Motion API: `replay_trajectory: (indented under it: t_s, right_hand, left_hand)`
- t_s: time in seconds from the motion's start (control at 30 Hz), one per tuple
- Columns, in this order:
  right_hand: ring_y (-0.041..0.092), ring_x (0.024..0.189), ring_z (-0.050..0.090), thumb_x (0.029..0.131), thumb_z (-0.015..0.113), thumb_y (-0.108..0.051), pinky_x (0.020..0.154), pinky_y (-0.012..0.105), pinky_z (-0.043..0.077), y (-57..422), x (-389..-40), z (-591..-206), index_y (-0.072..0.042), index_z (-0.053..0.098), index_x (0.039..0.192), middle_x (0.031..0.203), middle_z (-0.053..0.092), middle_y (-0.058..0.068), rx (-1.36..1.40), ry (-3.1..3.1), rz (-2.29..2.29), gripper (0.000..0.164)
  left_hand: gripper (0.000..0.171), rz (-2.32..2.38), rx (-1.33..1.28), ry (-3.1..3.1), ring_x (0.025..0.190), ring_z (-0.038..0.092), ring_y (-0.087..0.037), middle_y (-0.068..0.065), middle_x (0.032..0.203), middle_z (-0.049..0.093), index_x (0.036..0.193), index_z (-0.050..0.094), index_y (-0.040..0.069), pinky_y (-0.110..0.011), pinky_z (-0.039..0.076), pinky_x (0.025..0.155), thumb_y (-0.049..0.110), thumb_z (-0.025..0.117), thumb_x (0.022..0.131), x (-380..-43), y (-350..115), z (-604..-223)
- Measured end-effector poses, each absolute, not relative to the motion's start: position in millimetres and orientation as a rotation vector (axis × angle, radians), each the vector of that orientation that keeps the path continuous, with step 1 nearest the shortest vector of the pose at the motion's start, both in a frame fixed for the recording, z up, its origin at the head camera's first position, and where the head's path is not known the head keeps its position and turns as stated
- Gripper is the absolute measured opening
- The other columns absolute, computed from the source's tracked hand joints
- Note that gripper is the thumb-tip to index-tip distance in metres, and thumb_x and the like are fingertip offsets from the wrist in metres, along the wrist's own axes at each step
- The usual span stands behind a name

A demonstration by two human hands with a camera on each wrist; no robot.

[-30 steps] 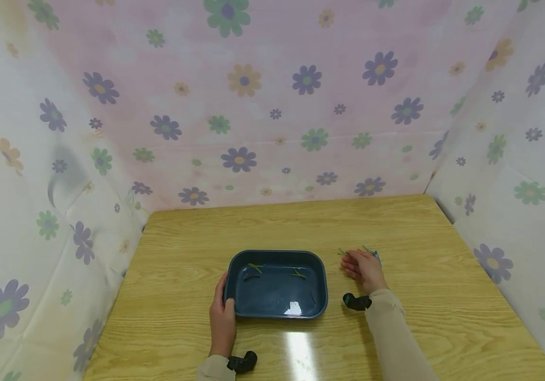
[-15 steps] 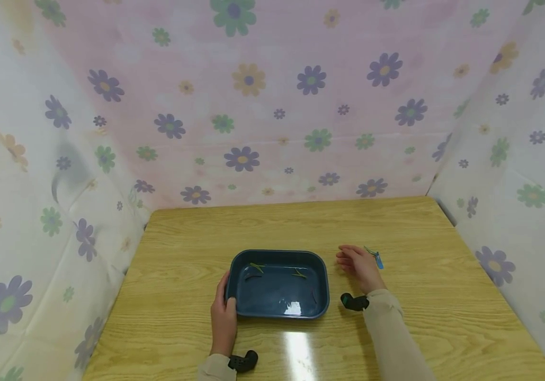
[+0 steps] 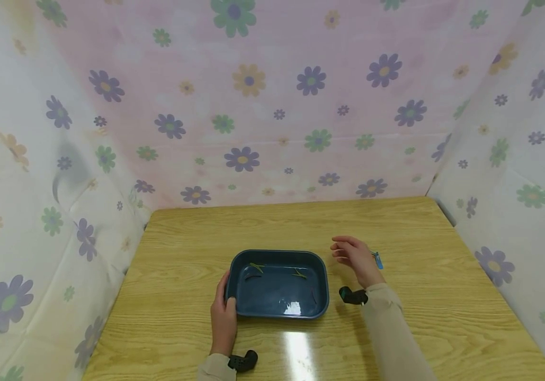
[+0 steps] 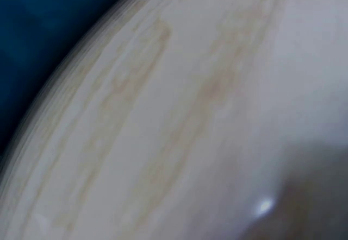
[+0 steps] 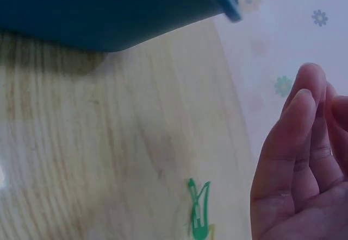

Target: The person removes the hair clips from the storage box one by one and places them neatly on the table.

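In the head view, a dark blue tray (image 3: 272, 293) sits on the wood-grain table (image 3: 191, 248). Two forked yellow-green pieces lie in it well apart: a left forked piece (image 3: 256, 268) near the far left corner and a right forked piece (image 3: 300, 274) toward the right. A dark curved strip (image 3: 253, 277) lies just below the left one, and a thin dark strip (image 3: 313, 296) shows near the right wall. The left hand (image 3: 223, 317) grips the tray's left end, thumb at the rim and fingers along the outer wall. The right hand (image 3: 355, 260) is to the right of the tray, apart from it, fingers loosely bent. A small blue piece (image 3: 379, 261) lies on the table just beyond that hand, partly covered.

The left wrist view is blurred: pale wood and a dark blue corner of the tray, with the left hand's grip out of sight.

The right wrist view shows what the head view does not make out: a forked green clip (image 5: 200, 218) lying flat on the table, below the tray's outer wall. The right hand's fingertips are curved close together; whether they pinch anything, I cannot tell.
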State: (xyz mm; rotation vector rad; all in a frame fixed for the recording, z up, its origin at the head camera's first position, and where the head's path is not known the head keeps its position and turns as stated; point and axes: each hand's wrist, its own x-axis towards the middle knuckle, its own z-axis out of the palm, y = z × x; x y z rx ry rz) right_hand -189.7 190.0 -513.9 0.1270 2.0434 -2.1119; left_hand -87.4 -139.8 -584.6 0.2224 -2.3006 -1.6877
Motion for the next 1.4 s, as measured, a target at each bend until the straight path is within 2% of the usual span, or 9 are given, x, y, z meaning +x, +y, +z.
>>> replay_trajectory:
  t_s: [0.17,0.5,0.77,1.07,1.3,1.4]
  right_hand:
    - [0.033,0.092,0.056,0.090,0.050,-0.029,0.081,0.043,0.044,189,-196,-516,-0.005,0.053,0.119,0.102,0.058,0.015,0.051,2.117,-2.052,0.038]
    - [0.044,0.098,0.051,0.089,0.050,-0.033,0.083,0.051,0.040,176,-200,-499,-0.008,0.055,0.117,0.106,0.056,0.021,-0.109,2.131,-1.902,0.037]
    - [0.032,0.090,0.058,0.090,0.049,-0.031,0.077,0.044,0.045,158,-201,-491,-0.009,0.055,0.117,0.101,0.059,0.017,-0.182,2.142,-1.783,0.035]
    - [0.041,0.094,0.053,0.092,0.047,-0.023,0.080,0.046,0.043,129,-197,-477,-0.007,0.054,0.117,0.104,0.057,0.021,-0.234,2.112,-1.669,0.031]
    - [0.029,0.086,0.059,0.091,0.049,-0.025,0.076,0.043,0.045,111,-201,-495,-0.008,0.056,0.116,0.100,0.060,0.015,-0.287,2.137,-1.584,0.031]
    - [0.030,0.086,0.059,0.091,0.049,-0.024,0.075,0.043,0.045,103,-200,-497,-0.005,0.055,0.117,0.100,0.060,0.018,-0.311,2.135,-1.554,0.033]
  left_hand:
    - [0.062,-1.661,0.226,-2.317,0.124,0.033,-0.011,0.006,0.137,0.037,0.137,0.035,0.028,-0.024,0.028,0.075,-0.004,0.035,0.084,-80,-134,-565]
    - [0.061,-1.685,0.180,-2.275,0.124,0.032,-0.006,0.015,0.135,0.037,0.138,0.035,0.026,-0.021,0.031,0.080,-0.003,0.037,0.084,-92,-143,-599]
    - [0.062,-1.678,0.167,-2.262,0.124,0.033,-0.005,0.016,0.135,0.038,0.137,0.036,0.029,-0.026,0.029,0.075,-0.002,0.037,0.084,-93,-143,-600]
    - [0.062,-1.703,0.202,-2.276,0.123,0.034,-0.006,0.012,0.136,0.037,0.137,0.036,0.027,-0.025,0.029,0.077,-0.005,0.037,0.084,-89,-140,-587]
    - [0.061,-1.669,0.165,-2.259,0.125,0.032,-0.006,0.016,0.135,0.038,0.137,0.037,0.027,-0.020,0.031,0.084,-0.002,0.037,0.084,-92,-143,-600]
    - [0.061,-1.664,0.156,-2.253,0.125,0.032,-0.007,0.014,0.135,0.038,0.137,0.037,0.026,-0.020,0.031,0.088,-0.003,0.037,0.083,-92,-143,-601]
